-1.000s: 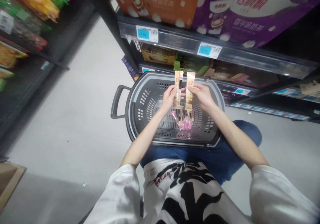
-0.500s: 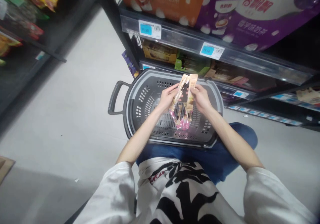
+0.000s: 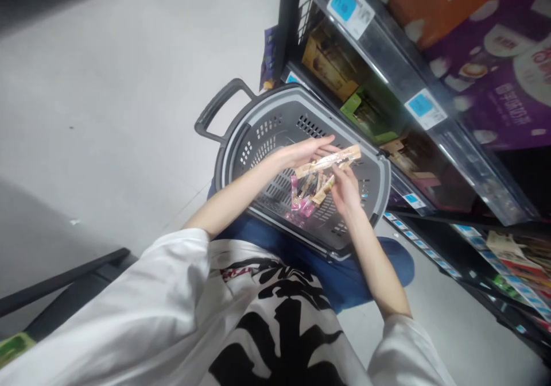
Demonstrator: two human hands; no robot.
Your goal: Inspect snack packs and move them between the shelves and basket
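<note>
Over a grey shopping basket (image 3: 381,193), my right hand (image 3: 346,190) is closed round slim tan snack packets. One long packet (image 3: 329,161) slants above its fingers, and another packet (image 3: 323,192) points down and left from them. My left hand (image 3: 306,150) lies alongside the long packet with its fingers stretched out; its thumb is hidden. Beneath the hands, small packets with pink ends (image 3: 306,207) lie in the basket, partly covered by the held packets. The exact kind of snack is too blurred to read.
A black store shelf (image 3: 383,67) with price tags (image 3: 350,7) runs along the right. Green and brown open cartons (image 3: 370,116) stand on its lower level, large purple boxes (image 3: 512,81) above. The basket's handle (image 3: 224,107) sticks out left over the pale floor (image 3: 142,87).
My view has turned, so the shelf now slants down to the right. The long packet has swung from upright to slanting, and my left hand's fingers have straightened off the packet they held.
</note>
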